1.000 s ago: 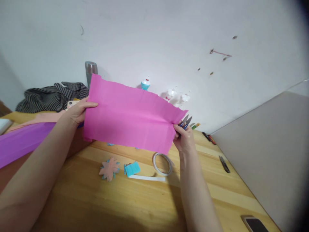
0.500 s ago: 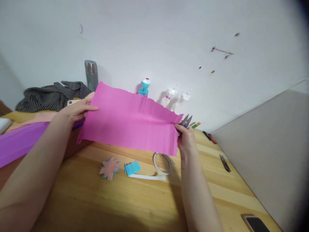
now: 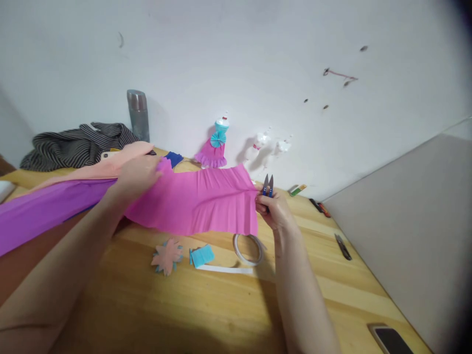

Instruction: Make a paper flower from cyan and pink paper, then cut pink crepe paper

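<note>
A sheet of pink crepe paper (image 3: 206, 201) spans the space between my hands above the table. My left hand (image 3: 138, 174) grips its left end, fingers partly blurred. At the right edge, my right hand (image 3: 275, 204) pinches the paper and also holds small scissors (image 3: 268, 187), blades pointing up. Below the sheet lie a pink-and-blue paper flower (image 3: 167, 256), a folded piece of blue crepe paper (image 3: 202, 255), a white strip (image 3: 224, 269) and a roll of white tape (image 3: 236, 250).
Against the wall stand a figure in a pink paper skirt (image 3: 214, 151), two white figures and a metal flask (image 3: 138, 115). Purple paper (image 3: 44, 209) and a striped cloth (image 3: 81, 147) lie left. A cutter (image 3: 342, 247) and a phone (image 3: 391, 339) lie right.
The pink crepe paper has dropped and shortened between my hands, showing the skirted figure behind. My left hand moved right and turned over; my right hand shifted left, scissors now more upright.
</note>
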`<state>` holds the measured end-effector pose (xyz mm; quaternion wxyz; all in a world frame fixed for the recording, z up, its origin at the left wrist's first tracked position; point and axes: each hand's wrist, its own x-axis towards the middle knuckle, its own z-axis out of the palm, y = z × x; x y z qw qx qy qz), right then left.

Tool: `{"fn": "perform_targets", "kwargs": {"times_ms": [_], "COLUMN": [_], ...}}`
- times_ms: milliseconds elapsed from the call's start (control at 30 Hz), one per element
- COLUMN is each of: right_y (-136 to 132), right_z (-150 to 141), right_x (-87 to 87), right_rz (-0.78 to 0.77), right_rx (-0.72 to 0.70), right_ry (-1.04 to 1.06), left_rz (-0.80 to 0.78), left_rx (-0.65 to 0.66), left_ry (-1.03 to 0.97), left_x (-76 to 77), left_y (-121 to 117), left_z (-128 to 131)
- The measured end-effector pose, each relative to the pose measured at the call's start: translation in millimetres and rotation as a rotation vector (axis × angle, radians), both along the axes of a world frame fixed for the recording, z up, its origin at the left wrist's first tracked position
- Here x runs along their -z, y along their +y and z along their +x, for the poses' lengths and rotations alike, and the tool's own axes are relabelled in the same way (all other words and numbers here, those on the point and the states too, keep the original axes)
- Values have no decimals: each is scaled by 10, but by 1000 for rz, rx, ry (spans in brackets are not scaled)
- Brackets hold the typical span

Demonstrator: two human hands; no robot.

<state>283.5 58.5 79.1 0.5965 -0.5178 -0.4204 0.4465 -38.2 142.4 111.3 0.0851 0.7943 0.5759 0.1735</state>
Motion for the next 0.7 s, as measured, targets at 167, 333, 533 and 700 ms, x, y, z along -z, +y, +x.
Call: {"fn": "perform_targets", "kwargs": {"times_ms": [167,333,533,700], "right_y": [-37,-43,-7,-2], "right_z": [-179,-334,-390,-383], "right_x": [-36,12,89,83], "right_rz": [15,100,174,188], "right_rx": [76,208,341,364], "right_ry": [-87,-204,-290,-324], "left_rz": [-166,-159,112,48], "left_rx": [615,816,482,433], "left_ry": [-61,138,196,-150], "left_x": [-158,91,442,364], "left_y": [-428,-735,-882,-730], "left_z": [279,567,952,901]}}
